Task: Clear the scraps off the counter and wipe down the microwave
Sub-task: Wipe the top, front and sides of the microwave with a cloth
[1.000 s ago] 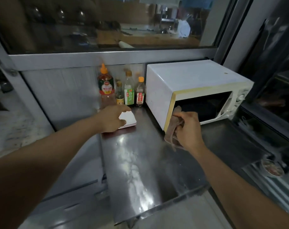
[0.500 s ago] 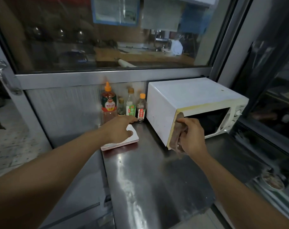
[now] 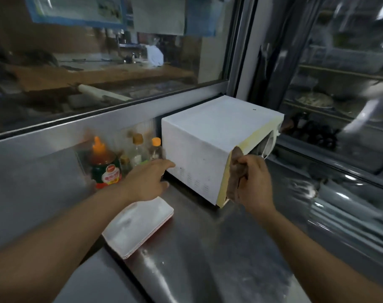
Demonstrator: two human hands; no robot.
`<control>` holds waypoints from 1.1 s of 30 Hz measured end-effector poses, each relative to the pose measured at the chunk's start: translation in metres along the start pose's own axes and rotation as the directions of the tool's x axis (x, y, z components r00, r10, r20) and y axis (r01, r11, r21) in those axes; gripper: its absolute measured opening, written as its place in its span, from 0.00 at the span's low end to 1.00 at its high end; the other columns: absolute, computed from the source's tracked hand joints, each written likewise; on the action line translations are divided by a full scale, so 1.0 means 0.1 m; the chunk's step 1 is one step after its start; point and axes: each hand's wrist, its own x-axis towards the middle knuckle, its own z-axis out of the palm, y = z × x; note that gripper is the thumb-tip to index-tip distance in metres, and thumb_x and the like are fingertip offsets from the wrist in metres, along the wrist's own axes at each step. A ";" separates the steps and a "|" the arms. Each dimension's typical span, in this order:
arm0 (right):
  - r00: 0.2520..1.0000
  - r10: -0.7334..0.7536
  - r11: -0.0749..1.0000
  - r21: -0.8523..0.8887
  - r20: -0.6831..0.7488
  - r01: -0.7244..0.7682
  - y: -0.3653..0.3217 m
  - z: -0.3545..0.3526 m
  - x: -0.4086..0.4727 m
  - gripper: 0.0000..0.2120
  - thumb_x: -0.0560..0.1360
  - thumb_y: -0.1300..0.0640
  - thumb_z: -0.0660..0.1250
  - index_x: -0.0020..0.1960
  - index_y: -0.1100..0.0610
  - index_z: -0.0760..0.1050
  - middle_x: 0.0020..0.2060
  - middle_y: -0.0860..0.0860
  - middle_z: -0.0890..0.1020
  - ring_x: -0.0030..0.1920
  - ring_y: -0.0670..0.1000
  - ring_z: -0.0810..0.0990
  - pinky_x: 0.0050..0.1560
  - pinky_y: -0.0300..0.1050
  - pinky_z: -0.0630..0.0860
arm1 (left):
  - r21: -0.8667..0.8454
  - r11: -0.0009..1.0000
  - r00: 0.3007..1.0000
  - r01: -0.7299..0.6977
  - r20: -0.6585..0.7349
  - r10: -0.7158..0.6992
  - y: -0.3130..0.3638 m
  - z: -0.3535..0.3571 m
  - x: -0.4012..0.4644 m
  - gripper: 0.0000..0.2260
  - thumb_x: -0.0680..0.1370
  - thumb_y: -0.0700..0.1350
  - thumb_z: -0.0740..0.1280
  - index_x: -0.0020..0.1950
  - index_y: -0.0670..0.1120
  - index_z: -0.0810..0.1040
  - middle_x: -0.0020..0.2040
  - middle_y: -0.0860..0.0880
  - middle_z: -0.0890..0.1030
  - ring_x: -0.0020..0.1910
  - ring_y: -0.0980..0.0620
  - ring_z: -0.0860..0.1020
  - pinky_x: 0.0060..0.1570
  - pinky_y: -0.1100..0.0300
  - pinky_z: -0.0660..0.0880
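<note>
The microwave [image 3: 210, 136] shows its door face only at a steep angle, partly hidden behind the right hand [image 3: 251, 182] and brown cloth [image 3: 235, 171]. 2 small bottles [image 3: 142, 152] at centre left are blurred, labels unreadable. Both forearms are cut off by the bottom edge.

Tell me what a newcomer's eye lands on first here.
First the white microwave on the steel counter, set against the window frame. At its yellowed front corner the right hand presses a brown cloth. The left hand reaches toward the microwave's side, above a stack of white trays, with sauce bottles behind.
</note>
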 end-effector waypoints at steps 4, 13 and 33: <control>0.984 -0.137 0.986 -0.109 -0.113 0.125 0.06 0.24 0.21 0.10 0.76 0.56 0.63 0.54 0.44 0.76 0.56 0.37 0.76 0.53 0.40 0.76 0.51 0.53 0.76 | 0.011 0.996 0.996 -0.083 -0.006 0.083 -0.18 0.08 0.30 0.26 0.77 0.45 0.65 0.73 0.49 0.63 0.73 0.50 0.66 0.71 0.51 0.64 0.68 0.57 0.61; 0.675 -0.734 0.543 -0.534 0.073 0.648 0.66 0.84 0.67 0.15 0.72 0.60 0.64 0.57 0.57 0.80 0.62 0.55 0.78 0.63 0.61 0.76 0.64 0.55 0.70 | 0.127 0.968 0.965 -0.216 -0.123 0.231 -0.19 0.25 1.26 0.30 0.76 0.46 0.65 0.75 0.51 0.56 0.77 0.50 0.57 0.75 0.49 0.56 0.71 0.48 0.58; 0.603 -0.502 0.038 -0.681 0.620 0.731 1.02 1.38 0.28 0.27 0.70 0.48 0.65 0.69 0.54 0.71 0.71 0.51 0.69 0.69 0.54 0.68 0.66 0.52 0.60 | 0.136 0.938 0.895 -0.320 -0.281 0.346 -0.53 0.46 1.93 0.34 0.70 0.38 0.68 0.74 0.53 0.61 0.74 0.51 0.62 0.73 0.47 0.58 0.68 0.45 0.60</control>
